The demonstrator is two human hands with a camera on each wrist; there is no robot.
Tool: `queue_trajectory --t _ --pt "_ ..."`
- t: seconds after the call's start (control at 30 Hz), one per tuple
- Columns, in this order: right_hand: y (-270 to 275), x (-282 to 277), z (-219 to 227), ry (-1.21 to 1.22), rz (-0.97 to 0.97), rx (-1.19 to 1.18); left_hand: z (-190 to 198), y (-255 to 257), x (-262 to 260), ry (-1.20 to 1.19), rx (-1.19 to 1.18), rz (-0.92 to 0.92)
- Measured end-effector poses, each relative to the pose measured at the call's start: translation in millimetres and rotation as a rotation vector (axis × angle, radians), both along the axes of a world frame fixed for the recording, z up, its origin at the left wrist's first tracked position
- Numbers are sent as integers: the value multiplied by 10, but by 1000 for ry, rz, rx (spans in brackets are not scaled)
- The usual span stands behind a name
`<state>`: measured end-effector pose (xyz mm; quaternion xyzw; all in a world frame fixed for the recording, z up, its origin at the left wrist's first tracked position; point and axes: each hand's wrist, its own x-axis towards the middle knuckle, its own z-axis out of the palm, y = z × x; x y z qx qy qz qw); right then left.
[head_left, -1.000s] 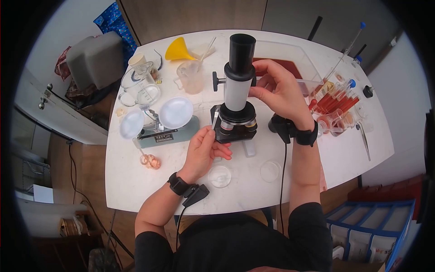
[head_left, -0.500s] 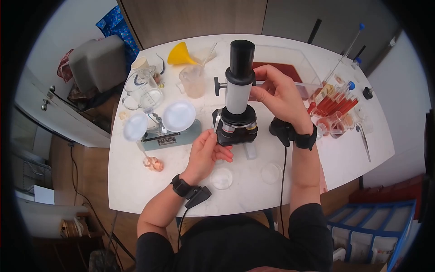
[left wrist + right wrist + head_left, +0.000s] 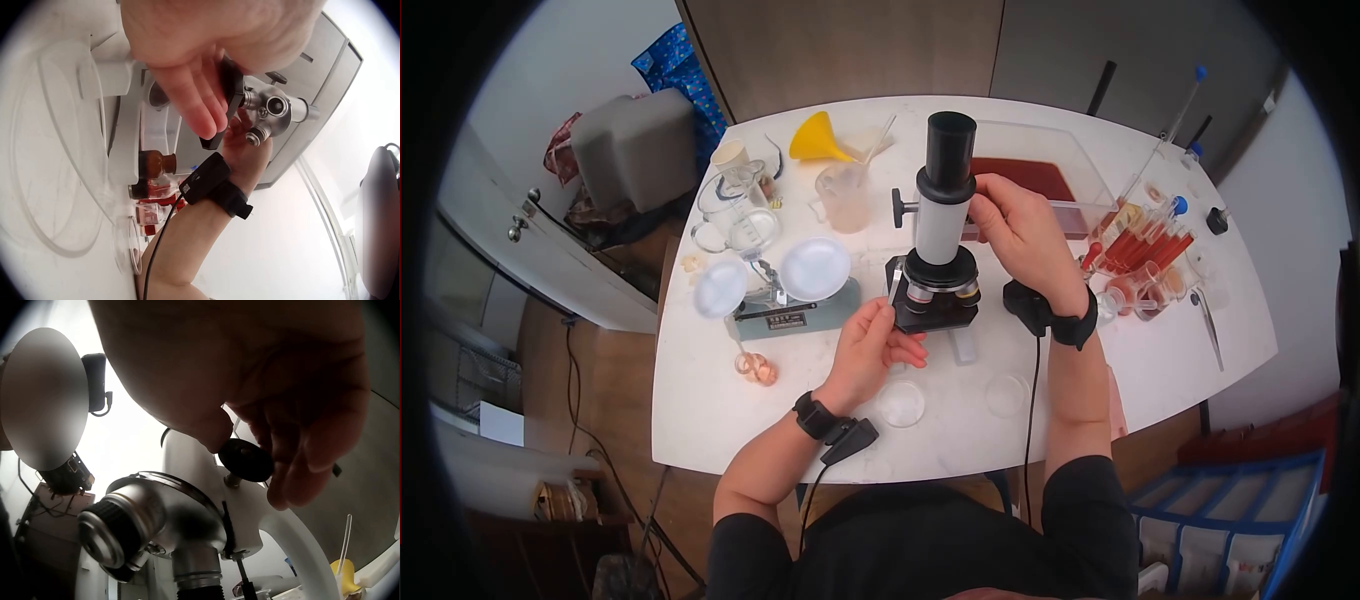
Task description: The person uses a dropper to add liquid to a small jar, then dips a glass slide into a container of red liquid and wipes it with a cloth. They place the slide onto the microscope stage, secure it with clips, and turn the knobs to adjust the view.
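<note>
A microscope with a white tube (image 3: 940, 230) and black eyepiece stands mid-table in the head view. My right hand (image 3: 1030, 240) is at its right side, pinching the black focus knob (image 3: 247, 460) between thumb and fingers in the right wrist view. My left hand (image 3: 868, 350) grips the left front edge of the black stage (image 3: 937, 312), its thumb by the end of a metal stage clip (image 3: 896, 281) and its other fingers below the stage. Objective lenses (image 3: 119, 525) hang over the stage.
Left of the microscope stands a balance (image 3: 790, 318) with two white pans. Two petri dishes (image 3: 902, 404) lie in front. Behind are a yellow funnel (image 3: 818, 138) and a plastic beaker (image 3: 843, 198); red-filled test tubes (image 3: 1145, 240) and tweezers (image 3: 1208, 330) lie right.
The head view has shifted, moving the whole scene down and right. My right hand has rolled slightly at the knob, its fingers less visible now. My left hand keeps its place at the stage.
</note>
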<state>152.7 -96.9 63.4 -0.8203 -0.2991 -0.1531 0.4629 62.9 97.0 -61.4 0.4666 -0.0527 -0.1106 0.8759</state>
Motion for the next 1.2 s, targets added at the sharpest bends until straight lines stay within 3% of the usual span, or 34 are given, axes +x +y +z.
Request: queue_trajectory --t 1.2 --pt "39 -17 -38 10 -35 -24 45 -18 -26 21 20 -2"
